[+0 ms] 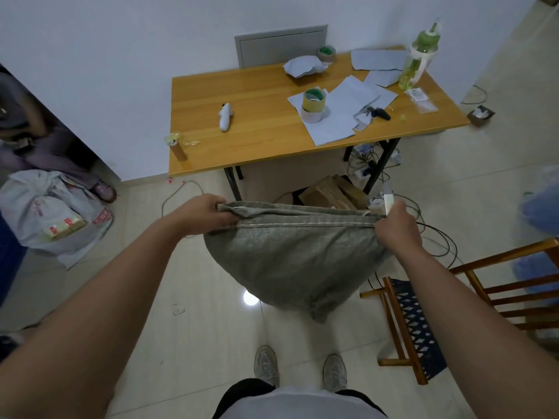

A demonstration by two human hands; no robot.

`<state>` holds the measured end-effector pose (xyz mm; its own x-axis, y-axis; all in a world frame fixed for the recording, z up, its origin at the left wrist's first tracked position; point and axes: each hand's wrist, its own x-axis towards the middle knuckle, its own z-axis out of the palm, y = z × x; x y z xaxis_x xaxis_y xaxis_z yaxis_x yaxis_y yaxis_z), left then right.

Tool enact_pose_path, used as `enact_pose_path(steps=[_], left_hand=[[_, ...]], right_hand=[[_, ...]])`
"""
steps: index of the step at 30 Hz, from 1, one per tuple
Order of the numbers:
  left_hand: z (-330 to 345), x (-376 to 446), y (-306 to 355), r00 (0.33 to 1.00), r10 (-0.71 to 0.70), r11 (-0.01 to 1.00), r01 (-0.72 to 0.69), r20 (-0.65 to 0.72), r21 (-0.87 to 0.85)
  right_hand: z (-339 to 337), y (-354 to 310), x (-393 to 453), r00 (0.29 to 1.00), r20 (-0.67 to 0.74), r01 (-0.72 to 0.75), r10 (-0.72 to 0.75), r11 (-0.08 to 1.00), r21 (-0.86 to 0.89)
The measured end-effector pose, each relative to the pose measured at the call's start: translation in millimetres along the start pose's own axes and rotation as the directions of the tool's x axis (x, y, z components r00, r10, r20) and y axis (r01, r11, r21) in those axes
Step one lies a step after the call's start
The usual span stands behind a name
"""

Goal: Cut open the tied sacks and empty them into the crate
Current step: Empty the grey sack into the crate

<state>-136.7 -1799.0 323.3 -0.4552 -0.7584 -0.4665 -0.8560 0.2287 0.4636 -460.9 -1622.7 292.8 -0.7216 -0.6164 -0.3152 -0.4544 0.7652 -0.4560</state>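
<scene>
Standing before the wooden table (pixel 242 95), you hold the grey sack (pixel 290 261) hanging in the air above the tiled floor, its stitched edge stretched level between both hands. Your left hand (pixel 205 214) pinches one corner; your right hand (pixel 396 225) grips the other (together with a white utility knife (pixel 388 201)).

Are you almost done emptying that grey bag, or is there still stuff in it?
Hard to say what is finished: no crate shows. Right now both hands hold the grey sack up by its stitched edge, the left hand at one corner, the right hand at the other, also holding a white tool. Whether anything is inside, I cannot tell. A white sack with boxes in it sits on the floor, probably still to do.
</scene>
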Motion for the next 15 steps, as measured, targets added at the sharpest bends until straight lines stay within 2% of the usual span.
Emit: enact_pose_path(steps=[3, 5, 7, 9, 12, 15], left_hand=[[3, 3, -3, 0.99, 0.102, 0.919, -0.057, -0.095, 0.389], [10, 4, -3, 0.984, 0.174, 0.84, -0.128, -0.039, 0.528], [21, 2, 2, 0.985, 0.146, 0.824, -0.174, 0.094, 0.539], [39, -1, 12, 0.974, 0.14, 0.881, -0.204, 0.177, 0.427], [64, -4, 26, 0.97, 0.18, 0.92, -0.226, 0.166, 0.321], [69, -3, 31, 0.968, 0.172, 0.917, -0.226, 0.184, 0.328]], right_hand=[[0, -10, -6, 0.998, 0.005, 0.07, -0.07, 0.998, -0.004], [1, -16, -11, 0.983, -0.009, 0.184, -0.184, 0.983, -0.01], [2, -23, -17, 0.955, 0.0, 0.297, -0.297, 0.955, 0.011], [3, -31, -25, 0.92, 0.047, 0.389, -0.39, 0.921, 0.029], [5, -41, -33, 0.874, 0.109, 0.478, -0.474, 0.878, -0.009], [6, -39, -29, 0.89, 0.086, 0.449, -0.447, 0.893, -0.004]])
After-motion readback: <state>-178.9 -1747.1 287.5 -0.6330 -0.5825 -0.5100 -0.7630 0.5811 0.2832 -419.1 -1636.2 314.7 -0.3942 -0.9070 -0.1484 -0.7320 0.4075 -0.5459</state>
